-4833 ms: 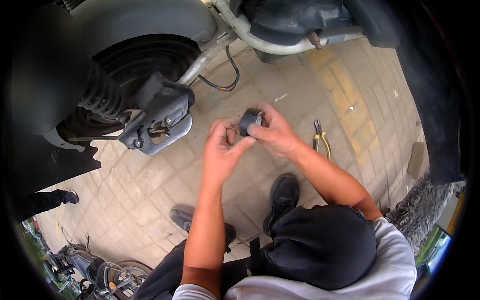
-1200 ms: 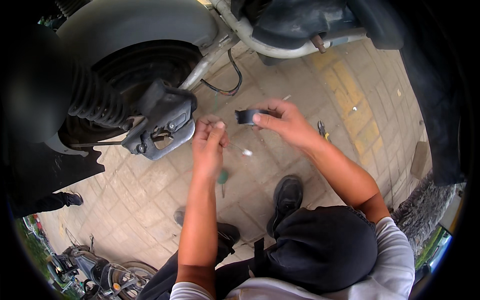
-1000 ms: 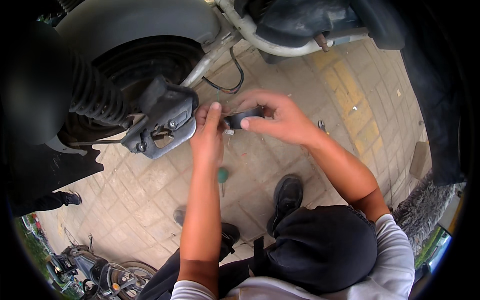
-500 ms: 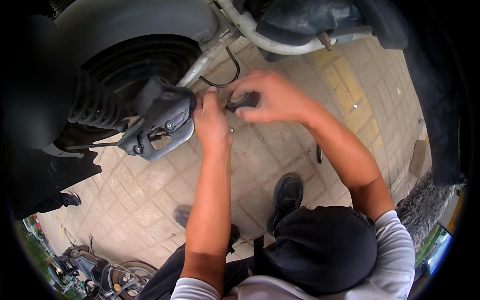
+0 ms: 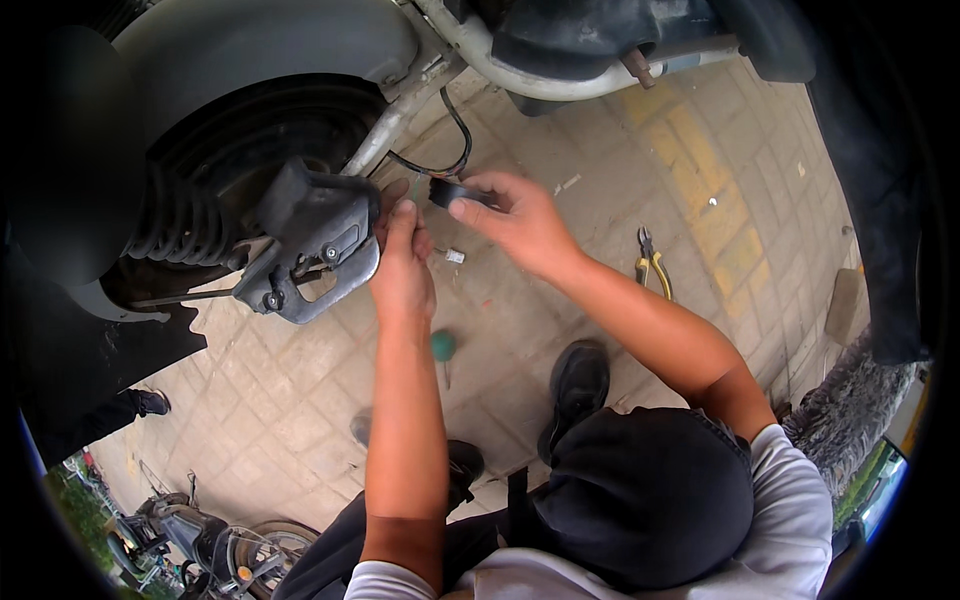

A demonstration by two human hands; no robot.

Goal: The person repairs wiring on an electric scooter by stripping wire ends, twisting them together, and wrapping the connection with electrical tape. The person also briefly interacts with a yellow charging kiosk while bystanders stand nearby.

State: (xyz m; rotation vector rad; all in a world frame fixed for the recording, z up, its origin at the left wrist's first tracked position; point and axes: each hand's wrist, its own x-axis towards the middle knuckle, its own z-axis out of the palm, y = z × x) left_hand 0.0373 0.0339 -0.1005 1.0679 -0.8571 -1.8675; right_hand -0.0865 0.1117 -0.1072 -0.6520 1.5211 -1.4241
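My right hand (image 5: 520, 220) grips a roll of black electrical tape (image 5: 462, 194) between thumb and fingers, edge toward the left hand. My left hand (image 5: 402, 260) is closed in a pinch on thin wires coming out of a black cable (image 5: 465, 135), though its fingers hide most of them. Below those fingers a small white connector (image 5: 455, 256) sticks out at a wire's end. Right beside my left hand is a dark metal bracket (image 5: 325, 240) with bolts, next to the wheel. Whether tape is wrapped on the wires cannot be made out.
Pliers with yellow-black handles (image 5: 652, 265) lie on the paving at the right. A green-handled screwdriver (image 5: 442, 346) rests on the ground beside my left forearm. Overhead is the vehicle's pale frame tube (image 5: 560, 93); a coil spring (image 5: 170, 215) stands at the left.
My right hand has shifted down and left with the tape roll, its fingers straighter. The white connector, the screwdriver and the pliers' full shape now show.
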